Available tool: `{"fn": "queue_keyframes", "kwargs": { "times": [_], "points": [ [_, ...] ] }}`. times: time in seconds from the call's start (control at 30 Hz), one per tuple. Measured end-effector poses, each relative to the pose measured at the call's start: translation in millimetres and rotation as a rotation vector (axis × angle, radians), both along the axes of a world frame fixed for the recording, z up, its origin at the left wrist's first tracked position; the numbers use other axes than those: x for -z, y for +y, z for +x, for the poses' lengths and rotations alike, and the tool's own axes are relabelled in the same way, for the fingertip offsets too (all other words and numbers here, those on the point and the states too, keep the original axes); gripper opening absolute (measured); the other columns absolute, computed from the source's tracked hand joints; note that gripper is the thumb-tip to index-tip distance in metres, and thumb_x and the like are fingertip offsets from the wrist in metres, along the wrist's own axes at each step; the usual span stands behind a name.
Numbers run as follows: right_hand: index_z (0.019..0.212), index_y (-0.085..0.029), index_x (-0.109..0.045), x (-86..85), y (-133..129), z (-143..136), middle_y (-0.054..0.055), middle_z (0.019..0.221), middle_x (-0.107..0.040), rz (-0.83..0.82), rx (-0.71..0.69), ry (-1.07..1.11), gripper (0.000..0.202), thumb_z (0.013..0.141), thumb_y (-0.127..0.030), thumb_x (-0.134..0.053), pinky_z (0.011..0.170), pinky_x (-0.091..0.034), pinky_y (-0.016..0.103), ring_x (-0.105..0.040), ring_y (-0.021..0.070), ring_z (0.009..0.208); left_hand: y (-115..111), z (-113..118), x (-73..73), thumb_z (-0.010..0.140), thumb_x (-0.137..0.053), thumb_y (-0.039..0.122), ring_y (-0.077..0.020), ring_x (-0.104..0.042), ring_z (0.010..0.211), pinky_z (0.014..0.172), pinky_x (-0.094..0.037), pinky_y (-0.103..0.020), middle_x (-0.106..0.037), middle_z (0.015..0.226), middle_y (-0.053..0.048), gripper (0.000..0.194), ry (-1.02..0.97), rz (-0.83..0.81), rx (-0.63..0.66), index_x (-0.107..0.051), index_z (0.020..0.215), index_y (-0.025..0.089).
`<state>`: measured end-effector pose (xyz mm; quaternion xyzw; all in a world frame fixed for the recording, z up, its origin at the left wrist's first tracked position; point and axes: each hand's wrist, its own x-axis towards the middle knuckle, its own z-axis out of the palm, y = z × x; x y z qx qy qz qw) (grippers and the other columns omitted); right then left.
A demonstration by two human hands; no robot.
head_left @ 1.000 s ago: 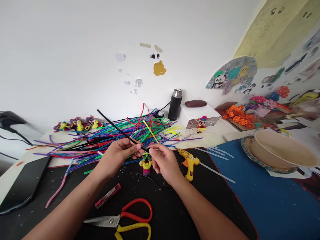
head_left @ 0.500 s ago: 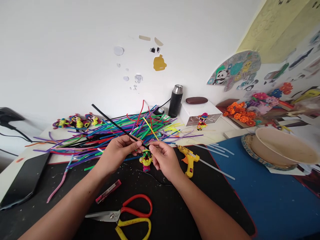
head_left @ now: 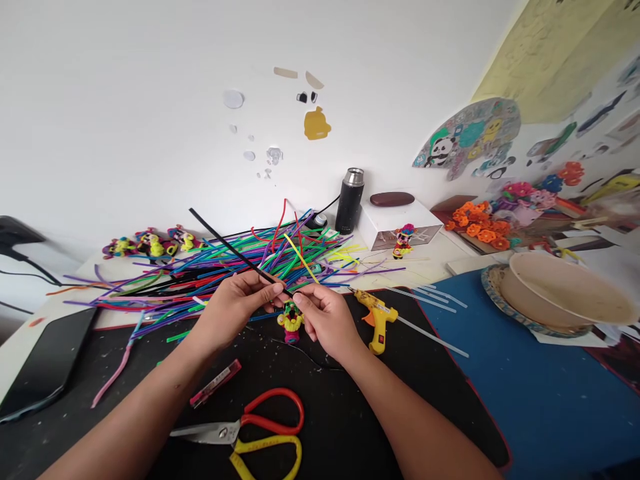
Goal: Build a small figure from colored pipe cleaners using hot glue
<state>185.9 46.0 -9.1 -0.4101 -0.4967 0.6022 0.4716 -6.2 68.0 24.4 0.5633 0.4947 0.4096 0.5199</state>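
A long black pipe cleaner (head_left: 225, 244) slants up to the left from between my two hands. My left hand (head_left: 240, 303) pinches it between thumb and fingers near its lower end. With thumb and fingertips together, my right hand (head_left: 323, 313) grips the tip of the same pipe cleaner. Just below the fingers, a small yellow, green and magenta pipe-cleaner figure (head_left: 291, 327) is upright on the black mat, its top partly hidden by the hands. Scissors (head_left: 270, 427) with one red and one yellow handle lie nearest me, blades pointing left.
A heap of coloured pipe cleaners (head_left: 250, 257) lies behind my hands. A yellow glue gun (head_left: 380, 323) is right of them, with clear glue sticks (head_left: 435, 298) nearby. A phone (head_left: 45, 363), a pink packet (head_left: 216, 383), a black flask (head_left: 350, 201) and a beige bowl (head_left: 565, 293) surround the work area.
Both hands keep nearly the same pose on the black pipe cleaner, whose free end has shifted slightly right. The whole view has moved a little.
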Motion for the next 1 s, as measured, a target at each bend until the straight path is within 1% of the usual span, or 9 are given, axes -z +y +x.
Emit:
{"fn": "queue_keyframes", "kwargs": {
  "times": [0.17,0.47,0.57,0.77,1.0],
  "points": [
    [0.093,-0.019,-0.061,1.8,0.4,-0.4,-0.009,0.048,-0.053,-0.035,-0.009,0.042,0.041,0.089,-0.059,-0.070,0.035,-0.028,0.019,-0.038,0.0072,0.035,0.0,-0.3,-1.2,0.073,-0.091,0.056,-0.0215,-0.074,0.071,0.066,-0.058,-0.029,-0.081,0.077,-0.007,0.039,-0.041,0.006,-0.053,-0.080,0.079,0.019],
    [0.089,-0.020,-0.062,2.2,1.2,-0.4,-0.010,0.046,-0.049,-0.018,0.007,0.016,0.040,0.089,-0.059,-0.071,0.037,-0.028,0.020,-0.037,0.0069,0.035,-1.3,2.6,-4.7,0.072,-0.091,0.055,-0.0209,-0.073,0.070,0.066,-0.057,-0.029,-0.081,0.076,-0.008,0.039,-0.051,-0.011,-0.044,-0.079,0.077,0.019],
    [0.090,-0.019,-0.062,2.6,0.6,-0.3,-0.009,0.047,-0.051,-0.033,0.003,0.024,0.040,0.089,-0.058,-0.070,0.037,-0.028,0.020,-0.038,0.0071,0.035,-0.5,1.2,-3.5,0.073,-0.091,0.055,-0.0214,-0.073,0.070,0.066,-0.057,-0.030,-0.080,0.076,-0.007,0.038,-0.054,-0.009,-0.048,-0.079,0.078,0.018],
    [0.100,-0.018,-0.064,3.7,1.0,0.2,-0.008,0.050,-0.056,-0.052,0.004,0.074,0.045,0.089,-0.061,-0.069,0.036,-0.024,0.020,-0.037,0.0074,0.034,1.3,-3.4,-0.9,0.078,-0.089,0.051,-0.0194,-0.072,0.068,0.068,-0.056,-0.029,-0.080,0.076,-0.006,0.035,-0.068,0.030,-0.077,-0.079,0.084,0.019],
    [0.098,-0.019,-0.062,3.9,1.2,-1.8,-0.009,0.049,-0.055,-0.052,0.017,0.069,0.046,0.086,-0.062,-0.073,0.035,-0.026,0.020,-0.038,0.0073,0.034,0.1,-0.7,2.0,0.076,-0.090,0.052,-0.0195,-0.071,0.068,0.068,-0.057,-0.030,-0.079,0.075,-0.006,0.036,-0.096,0.004,-0.069,-0.079,0.087,0.018]
  ]
}}
